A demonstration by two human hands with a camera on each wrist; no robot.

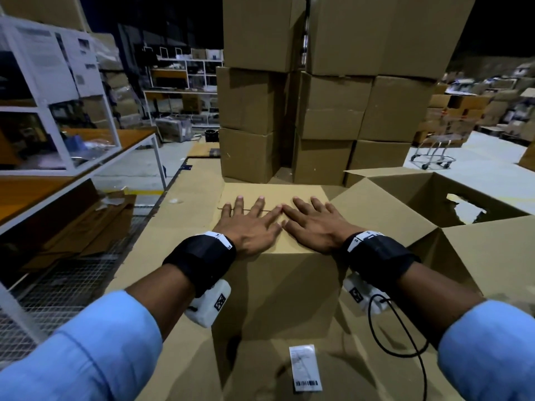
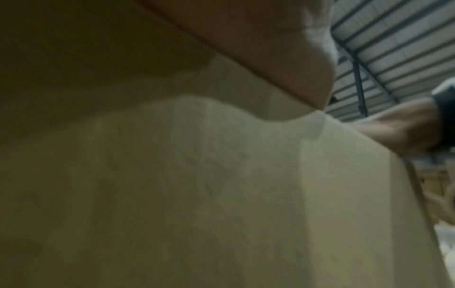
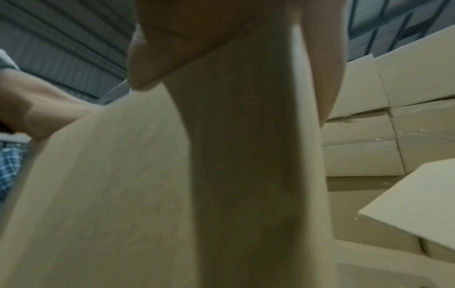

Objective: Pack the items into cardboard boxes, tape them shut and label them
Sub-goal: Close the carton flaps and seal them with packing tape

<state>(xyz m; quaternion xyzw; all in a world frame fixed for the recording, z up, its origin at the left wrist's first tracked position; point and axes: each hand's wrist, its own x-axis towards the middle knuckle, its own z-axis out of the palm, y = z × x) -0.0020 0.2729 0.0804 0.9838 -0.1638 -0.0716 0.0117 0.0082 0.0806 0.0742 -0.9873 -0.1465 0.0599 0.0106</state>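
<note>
A closed brown cardboard box stands right in front of me in the head view. Both my hands lie flat on its top flaps, fingers spread and straight. My left hand covers the left part of the centre seam; my right hand presses beside it, forefingers almost touching. A white barcode label lies on the cardboard below the box's front face. The wrist views show only blurred cardboard close up, with a palm pressed on its top edge.
A larger open box with raised flaps stands at the right. Tall stacks of sealed boxes rise just behind. A shelving table is at the left, a trolley at the far right, flat cardboard sheets underneath.
</note>
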